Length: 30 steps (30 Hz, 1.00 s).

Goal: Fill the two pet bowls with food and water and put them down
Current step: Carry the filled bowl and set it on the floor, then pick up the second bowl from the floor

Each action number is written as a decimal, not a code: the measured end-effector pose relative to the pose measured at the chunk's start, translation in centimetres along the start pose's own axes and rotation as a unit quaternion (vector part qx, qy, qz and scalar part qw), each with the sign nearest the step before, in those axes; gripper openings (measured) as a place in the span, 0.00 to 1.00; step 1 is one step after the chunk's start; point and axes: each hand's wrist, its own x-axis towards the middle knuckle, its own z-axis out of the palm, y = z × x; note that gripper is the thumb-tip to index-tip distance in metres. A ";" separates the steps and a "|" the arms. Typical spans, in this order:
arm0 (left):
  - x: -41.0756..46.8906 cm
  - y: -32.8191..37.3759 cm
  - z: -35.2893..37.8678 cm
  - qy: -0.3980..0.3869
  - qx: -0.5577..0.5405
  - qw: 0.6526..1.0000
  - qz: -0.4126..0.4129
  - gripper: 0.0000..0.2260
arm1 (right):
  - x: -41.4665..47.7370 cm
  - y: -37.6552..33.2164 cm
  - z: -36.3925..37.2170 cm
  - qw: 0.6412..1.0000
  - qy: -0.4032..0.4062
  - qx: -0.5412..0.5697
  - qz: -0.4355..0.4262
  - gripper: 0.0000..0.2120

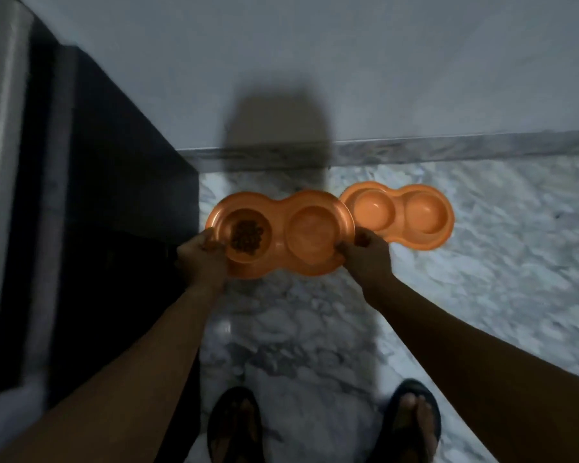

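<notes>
The left grip (201,255) curls round the left end of the held double bowl (278,252), beside its kibble (247,237); the right grip (365,253) clasps that bowl's right end; just right of it a second double bowl (396,208) lies on the marble floor (482,262)

Marble floor (482,262): orange double bowl (398,213) resting near skirting (448,147), seemingly empty; sandalled feet (413,426).

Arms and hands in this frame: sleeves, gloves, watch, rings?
No sleeves in view: both forearms are uncovered down to the frame edge. The left hand and right hand wear no gloves, and no watch or bracelet shows at either wrist. The picture is too dim and blurred to tell rings.
</notes>
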 end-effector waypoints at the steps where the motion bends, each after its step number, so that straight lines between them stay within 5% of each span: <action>1: 1.5 -1.4 1.0 0.007 -0.009 1.000 -0.006 0.11 | 1.8 1.2 1.0 1.000 -0.003 -0.016 -0.005 0.29; 3: 3.9 -3.6 2.4 0.017 -0.014 1.000 -0.022 0.16 | 4.2 2.8 2.7 0.999 -0.011 -0.045 -0.005 0.32; 9: 7.0 -5.8 4.0 0.009 0.018 0.999 -0.034 0.13 | 6.7 3.1 5.7 0.994 -0.014 -0.105 -0.015 0.10; 13: 8.0 -5.9 4.6 0.003 0.019 0.998 -0.051 0.21 | 7.9 3.6 6.8 0.991 0.002 -0.126 -0.035 0.14; 17: 7.0 -4.8 4.6 -0.007 0.052 0.997 -0.050 0.19 | 7.8 3.7 7.6 0.988 0.023 -0.150 -0.037 0.19; 23: 1.9 -2.3 7.4 -0.025 0.180 0.967 0.178 0.10 | 5.9 3.0 4.9 0.989 0.035 -0.138 -0.049 0.30; 30: -5.1 2.7 17.1 -0.159 0.212 0.943 0.202 0.29 | 8.2 2.4 -4.3 0.986 0.126 -0.105 -0.022 0.24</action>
